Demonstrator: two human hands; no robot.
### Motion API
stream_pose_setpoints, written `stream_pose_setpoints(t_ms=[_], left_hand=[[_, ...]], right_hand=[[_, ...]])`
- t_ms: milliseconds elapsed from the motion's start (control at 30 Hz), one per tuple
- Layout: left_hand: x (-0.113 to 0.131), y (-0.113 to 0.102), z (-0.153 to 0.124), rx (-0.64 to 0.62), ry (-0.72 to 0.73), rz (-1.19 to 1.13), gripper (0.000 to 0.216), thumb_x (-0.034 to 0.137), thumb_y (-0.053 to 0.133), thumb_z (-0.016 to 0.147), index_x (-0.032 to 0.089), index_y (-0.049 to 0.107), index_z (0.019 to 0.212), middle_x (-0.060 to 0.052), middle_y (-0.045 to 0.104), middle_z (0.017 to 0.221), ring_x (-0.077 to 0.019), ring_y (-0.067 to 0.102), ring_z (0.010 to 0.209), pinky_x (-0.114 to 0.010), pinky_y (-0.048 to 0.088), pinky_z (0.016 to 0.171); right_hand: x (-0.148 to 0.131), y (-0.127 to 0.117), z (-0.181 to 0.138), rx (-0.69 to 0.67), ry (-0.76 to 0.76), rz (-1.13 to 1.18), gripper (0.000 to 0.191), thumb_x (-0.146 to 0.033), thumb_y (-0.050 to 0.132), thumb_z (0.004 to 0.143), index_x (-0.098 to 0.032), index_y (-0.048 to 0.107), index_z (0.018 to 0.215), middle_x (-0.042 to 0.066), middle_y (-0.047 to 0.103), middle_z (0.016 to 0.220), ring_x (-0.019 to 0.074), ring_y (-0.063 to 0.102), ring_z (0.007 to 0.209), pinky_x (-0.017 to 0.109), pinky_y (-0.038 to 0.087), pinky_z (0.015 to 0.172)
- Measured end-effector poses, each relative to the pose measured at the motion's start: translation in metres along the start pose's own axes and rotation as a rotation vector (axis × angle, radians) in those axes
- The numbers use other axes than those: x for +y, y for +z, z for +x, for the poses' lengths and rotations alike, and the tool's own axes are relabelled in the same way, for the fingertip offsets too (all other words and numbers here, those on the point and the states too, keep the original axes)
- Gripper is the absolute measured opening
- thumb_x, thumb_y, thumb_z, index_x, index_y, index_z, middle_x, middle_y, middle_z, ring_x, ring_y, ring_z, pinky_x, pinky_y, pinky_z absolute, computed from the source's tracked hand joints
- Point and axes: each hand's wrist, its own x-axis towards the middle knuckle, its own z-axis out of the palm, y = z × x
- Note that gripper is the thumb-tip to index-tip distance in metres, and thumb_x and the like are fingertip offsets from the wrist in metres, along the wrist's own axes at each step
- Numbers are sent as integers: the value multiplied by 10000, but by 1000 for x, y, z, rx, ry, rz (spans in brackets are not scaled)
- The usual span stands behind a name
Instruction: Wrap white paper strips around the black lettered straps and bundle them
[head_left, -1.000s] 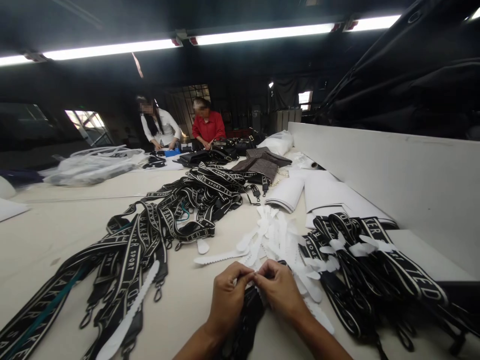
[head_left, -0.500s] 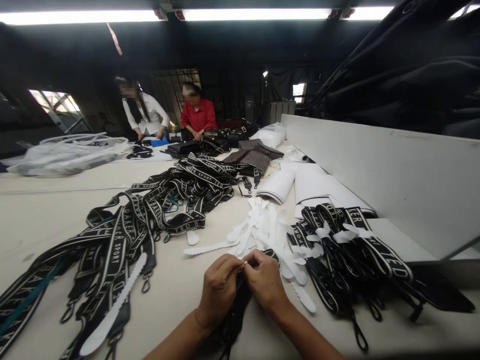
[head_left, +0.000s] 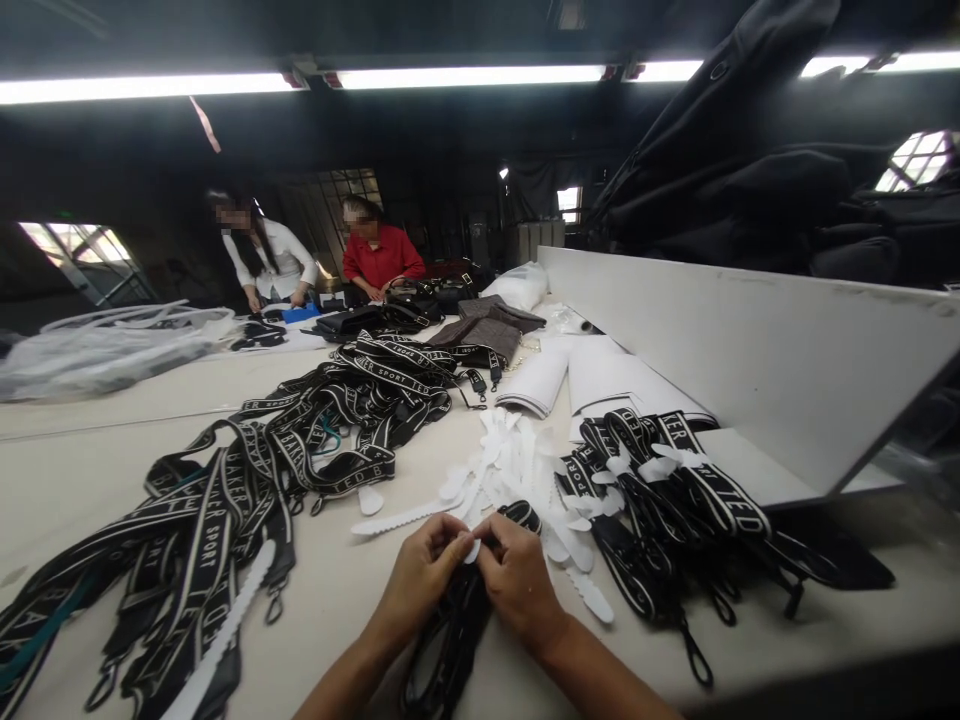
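Observation:
My left hand and my right hand meet at front centre, fingertips pinched together. Between them shows the rounded white end of a toothed tie strip. It sits over a folded black webbing strap, which hangs down below my hands; a loop of it shows beyond the fingers. Most of this strip is hidden by my fingers. Just past my hands lies a heap of loose white toothed strips. To the right, several folded lettered straps carry white strips tied around them.
A tangled pile of lettered straps with metal clips covers the left of the table. White sheets and dark quilted bags lie further back. A white board walls off the right. Two people work at the far end.
The view has shifted, with the scene sitting lower and further left. My fingertips have turned slightly, and more of the white strip's rounded end shows between them.

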Motion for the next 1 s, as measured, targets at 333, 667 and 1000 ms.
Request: stream_pose_setpoints(t_ms=[333, 667, 1000], left_hand=[[6, 15, -17, 197, 59, 48, 350, 499, 654, 805, 168, 614, 697, -7, 600, 662, -167, 546, 661, -244, 445, 641], [20, 46, -47, 499, 284, 234, 220, 386, 596, 878, 206, 664, 771, -3, 675, 714, -169, 625, 656, -241, 478, 660], [26, 39, -53, 650, 316, 278, 176, 361, 623, 885, 196, 654, 830, 7, 642, 735, -139, 593, 679, -235, 451, 694]], right_hand=[[-21, -12, -18, 106, 56, -68, 105, -225, 569, 855, -180, 597, 764, 24, 569, 836, 140, 546, 716, 250, 418, 654], [-40, -14, -39, 191, 33, -103, 389, -501, 539, 934, -183, 582, 715, 14, 557, 674, 136, 520, 624, 244, 371, 595], [-41, -15, -33, 235, 26, -94, 378, -372, 475, 967, -178, 509, 644, 0, 521, 629, 116, 454, 599, 254, 315, 612]])
